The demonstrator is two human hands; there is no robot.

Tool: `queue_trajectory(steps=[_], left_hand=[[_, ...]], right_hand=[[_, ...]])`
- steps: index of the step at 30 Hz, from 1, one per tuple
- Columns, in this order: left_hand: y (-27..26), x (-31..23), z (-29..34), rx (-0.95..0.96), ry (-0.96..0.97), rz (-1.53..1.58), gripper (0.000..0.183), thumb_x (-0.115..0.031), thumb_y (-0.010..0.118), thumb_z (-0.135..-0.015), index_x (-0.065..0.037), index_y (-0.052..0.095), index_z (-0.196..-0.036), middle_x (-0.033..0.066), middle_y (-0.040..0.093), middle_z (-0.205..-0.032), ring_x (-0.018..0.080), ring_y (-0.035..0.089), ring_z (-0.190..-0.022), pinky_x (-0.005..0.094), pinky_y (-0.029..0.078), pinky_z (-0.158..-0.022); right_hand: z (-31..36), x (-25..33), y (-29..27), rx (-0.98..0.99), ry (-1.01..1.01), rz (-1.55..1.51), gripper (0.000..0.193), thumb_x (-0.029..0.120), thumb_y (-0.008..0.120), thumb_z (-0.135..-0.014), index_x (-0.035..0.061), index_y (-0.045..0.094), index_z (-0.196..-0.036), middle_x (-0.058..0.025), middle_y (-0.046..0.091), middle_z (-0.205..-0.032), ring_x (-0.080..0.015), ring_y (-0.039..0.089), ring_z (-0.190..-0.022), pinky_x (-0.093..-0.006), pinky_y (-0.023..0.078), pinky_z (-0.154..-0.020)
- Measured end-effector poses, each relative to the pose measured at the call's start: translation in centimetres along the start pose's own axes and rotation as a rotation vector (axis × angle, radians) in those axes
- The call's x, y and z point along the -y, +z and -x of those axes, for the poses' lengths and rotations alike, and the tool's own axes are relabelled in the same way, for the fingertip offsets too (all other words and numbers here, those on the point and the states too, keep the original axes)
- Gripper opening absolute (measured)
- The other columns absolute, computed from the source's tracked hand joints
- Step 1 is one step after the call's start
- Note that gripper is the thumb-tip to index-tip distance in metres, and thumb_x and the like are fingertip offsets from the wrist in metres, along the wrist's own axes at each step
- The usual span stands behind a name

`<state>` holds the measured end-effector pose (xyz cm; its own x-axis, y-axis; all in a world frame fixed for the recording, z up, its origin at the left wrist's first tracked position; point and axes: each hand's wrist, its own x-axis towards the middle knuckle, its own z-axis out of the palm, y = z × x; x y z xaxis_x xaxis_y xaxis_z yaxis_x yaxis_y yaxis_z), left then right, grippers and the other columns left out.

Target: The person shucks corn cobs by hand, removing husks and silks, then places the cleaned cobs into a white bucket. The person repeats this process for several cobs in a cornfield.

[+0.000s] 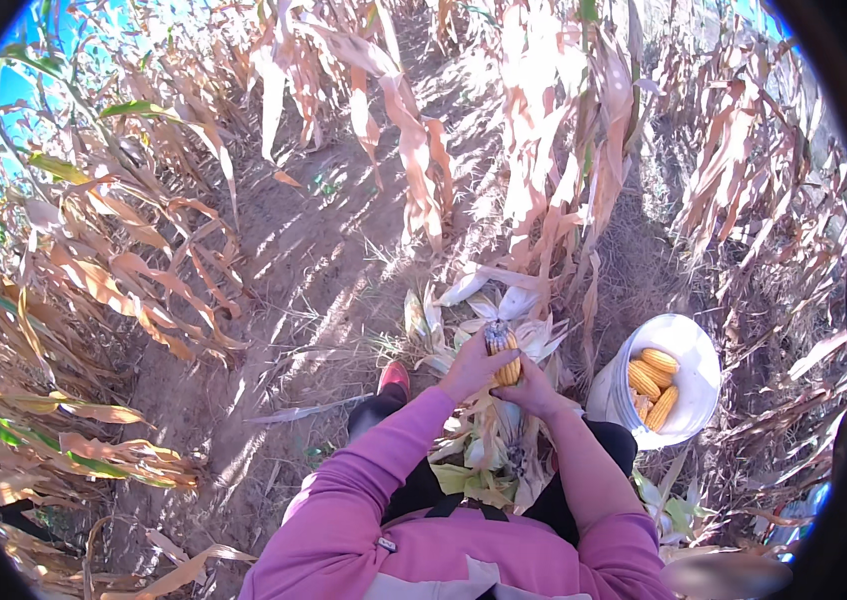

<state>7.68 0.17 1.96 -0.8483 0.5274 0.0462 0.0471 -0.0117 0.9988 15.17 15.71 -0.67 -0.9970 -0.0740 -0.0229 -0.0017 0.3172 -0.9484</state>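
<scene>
A yellow ear of corn [507,368], with dark silk at its far end, is held in front of my knees. My left hand [471,370] wraps round it from the left. From the right, my right hand [533,388] grips its near end, the fingers partly hidden. Pale husks [535,338] spread out just beyond the ear. More loose husks [488,450] lie between my legs, below my hands.
To the right of my knee a white bucket [705,385] leans tilted, with several husked yellow ears [643,378] inside. Dry corn stalks [553,130] stand ahead and on both sides. Bare soil [293,240] stretches ahead on the left, and a red shoe [394,380] shows beside my left hand.
</scene>
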Motion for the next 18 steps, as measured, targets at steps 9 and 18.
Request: queue_trajectory(steps=[9,18], left_hand=[[-1.0,-2.0,-5.7,0.091,-0.079,0.291,0.037,-0.009,0.068,-0.089,0.0,0.052,-0.121,0.0052,0.06,-0.11,0.0128,0.058,-0.102,0.0301,0.049,-0.091],[-4.3,-1.9,-6.0,-0.042,0.07,-0.274,0.046,-0.017,0.073,-0.08,0.003,0.057,-0.117,0.0048,0.056,-0.089,0.0139,0.058,-0.085,0.029,0.048,-0.076]], right_hand=[[-5.2,-0.7,-3.4,-0.035,0.114,0.03,0.069,0.03,0.081,-0.07,0.0029,0.052,-0.126,-0.0157,0.066,-0.104,-0.027,0.065,-0.095,-0.0369,0.05,-0.089],[-8.1,-1.2,-2.5,-0.159,0.075,0.047,0.054,0.015,0.081,-0.071,0.0046,0.056,-0.116,-0.0126,0.064,-0.103,-0.0256,0.063,-0.096,-0.0351,0.05,-0.087]])
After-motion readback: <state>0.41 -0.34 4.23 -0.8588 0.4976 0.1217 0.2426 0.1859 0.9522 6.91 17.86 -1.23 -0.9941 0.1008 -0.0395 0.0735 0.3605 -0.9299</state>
